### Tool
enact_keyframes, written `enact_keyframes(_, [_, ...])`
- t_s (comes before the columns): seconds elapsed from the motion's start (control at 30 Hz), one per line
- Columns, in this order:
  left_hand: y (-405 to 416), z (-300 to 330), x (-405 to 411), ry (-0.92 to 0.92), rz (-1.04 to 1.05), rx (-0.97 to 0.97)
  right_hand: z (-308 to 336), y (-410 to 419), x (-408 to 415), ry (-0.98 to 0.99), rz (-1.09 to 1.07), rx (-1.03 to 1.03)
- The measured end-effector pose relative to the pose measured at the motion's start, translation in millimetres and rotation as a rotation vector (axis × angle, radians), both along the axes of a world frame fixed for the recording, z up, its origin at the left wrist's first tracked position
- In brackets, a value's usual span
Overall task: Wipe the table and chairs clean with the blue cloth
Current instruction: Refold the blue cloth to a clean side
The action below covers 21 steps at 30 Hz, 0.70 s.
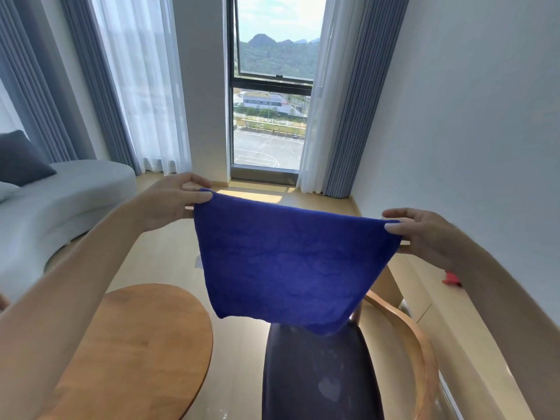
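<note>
A: Starting at the far left, what sits there?

B: A pale sofa (pixel 60 195) with a dark cushion (pixel 21 162) on it, backed by blue-grey curtains (pixel 91 71) and white sheers.

A: And lower down on that side?

B: A round wooden counter (pixel 136 344) fills the lower left, under the left forearm.

A: What is the left hand doing?

B: The left hand (pixel 172 201) pinches the upper left corner of the cloth (pixel 288 268) between thumb and fingers, which curl round the edge.

A: Where is the cloth, then?

B: It hangs in the air, stretched flat between both hands, in the middle of the view. Its lower edge droops above the chair (pixel 318 374) and appears to hang clear of the seat, though contact cannot be ruled out from this angle. It is not on the counter.

A: What is behind it?

B: A tall window (pixel 269 86) showing hills, low buildings and a paved lot. Sunlight falls on the wooden floor (pixel 248 192) below it.

A: Describe the chair.

B: Dark seat, with faint pale marks on it, and a curved wooden armrest round its right side. It stands just beside the counter.

A: And the right hand?

B: The right hand (pixel 424 234) pinches the upper right corner of the cloth, thumb in front, fingers behind.

A: Anything further right?

B: A white wall (pixel 469 116), a light wooden ledge along it, and a small red object (pixel 451 280) lying there, too small to identify.
</note>
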<state>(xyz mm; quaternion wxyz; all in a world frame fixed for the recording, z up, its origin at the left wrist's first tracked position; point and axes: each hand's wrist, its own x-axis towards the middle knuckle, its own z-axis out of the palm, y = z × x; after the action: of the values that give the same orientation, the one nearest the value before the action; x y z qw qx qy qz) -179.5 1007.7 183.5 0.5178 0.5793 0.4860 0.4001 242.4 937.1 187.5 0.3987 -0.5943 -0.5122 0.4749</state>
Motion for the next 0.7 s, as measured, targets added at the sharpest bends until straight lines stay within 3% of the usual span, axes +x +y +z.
enact_keyframes(0.1, [-4, 1, -2, 0.100, -0.082, 0.047, 1, -3, -1, -0.121, 0.003, 0.064])
enact_keyframes(0.23, [-1, 1, -8, 0.378, -0.046, 0.202, -1, -4, -2, -0.392, -0.086, 0.232])
enact_keyframes(0.37, [3, -1, -3, 0.564, 0.042, 0.318, -4, -2, -5, -0.519, -0.142, 0.318])
enact_keyframes(0.53, [5, -4, 3, 0.503, 0.086, 0.261, -5, 0, -6, -0.497, -0.184, 0.291])
enact_keyframes(0.7, [4, -4, 6, 0.414, 0.205, 0.247, 1, -3, -5, -0.296, -0.100, 0.116])
